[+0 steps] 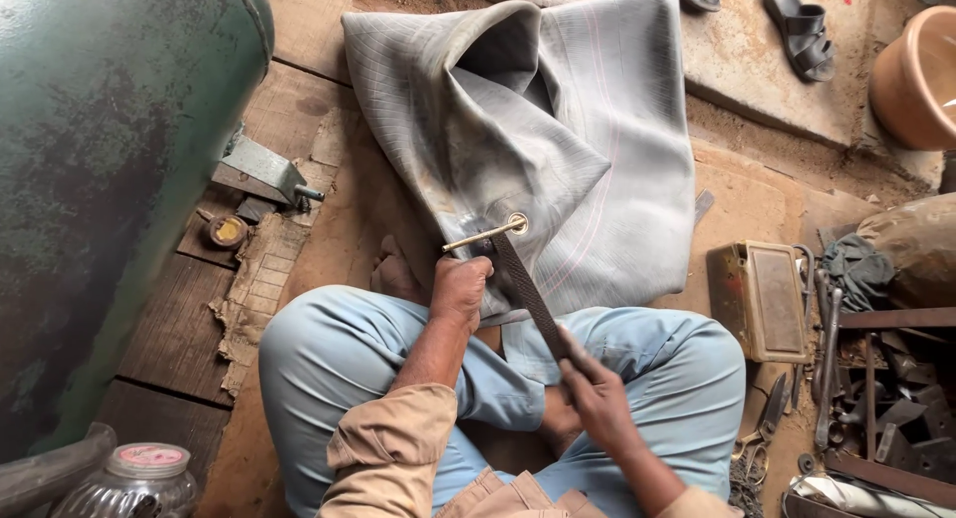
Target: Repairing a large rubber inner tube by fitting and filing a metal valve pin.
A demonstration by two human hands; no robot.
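At the lap, right hand: right hand (595,387) is closed around the lower end of a long dark rasp file (528,291), fingers wrapped over it.
File: it slants up and left from that hand, its upper end lying on the rubber beside the brass valve stem (488,234).
Left hand: left hand (459,287) is clenched, pressing down on the near edge of the tube just below the valve stem; what lies inside the fist cannot be told.
Tube: grey rubber inner tube (558,129) lies folded and flat on the wooden floor, its near edge over the crossed legs in light blue trousers (329,369).
Left side: a big green tank (110,159) stands close, with a glass jar (134,483) at its foot.
Right side: a rusty metal box (762,299), scissors (762,433) and a heap of iron tools (886,398).
Far edge: sandals (802,25) and a clay pot (916,75).
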